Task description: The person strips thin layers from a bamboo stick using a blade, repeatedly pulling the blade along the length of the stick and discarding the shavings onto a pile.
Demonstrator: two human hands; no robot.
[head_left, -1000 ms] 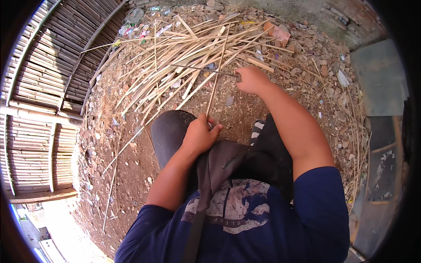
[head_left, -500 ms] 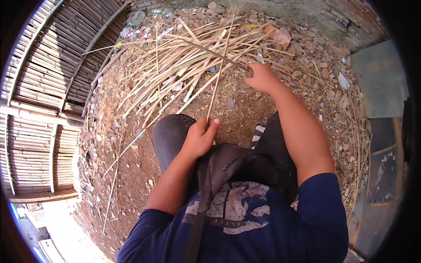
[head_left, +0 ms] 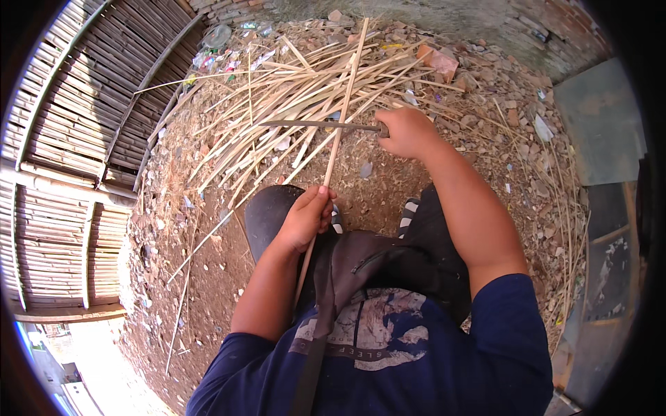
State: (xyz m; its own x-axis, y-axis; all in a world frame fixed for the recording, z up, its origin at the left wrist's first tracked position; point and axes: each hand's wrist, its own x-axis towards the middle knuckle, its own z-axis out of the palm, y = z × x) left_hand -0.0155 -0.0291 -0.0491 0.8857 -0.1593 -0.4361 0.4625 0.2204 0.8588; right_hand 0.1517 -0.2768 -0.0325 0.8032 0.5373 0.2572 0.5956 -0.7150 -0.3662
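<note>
Two hands work: our left hand (head_left: 306, 216) grips a bamboo strip (head_left: 339, 125), our right hand (head_left: 408, 132) clutches a knife (head_left: 316, 125) laid across it.

The left hand (head_left: 305, 218) is curled shut in a fist close in front of the body, forearm bent. The right hand (head_left: 406, 132) is clenched too, its arm stretched forward, well beyond the left grip.
</note>
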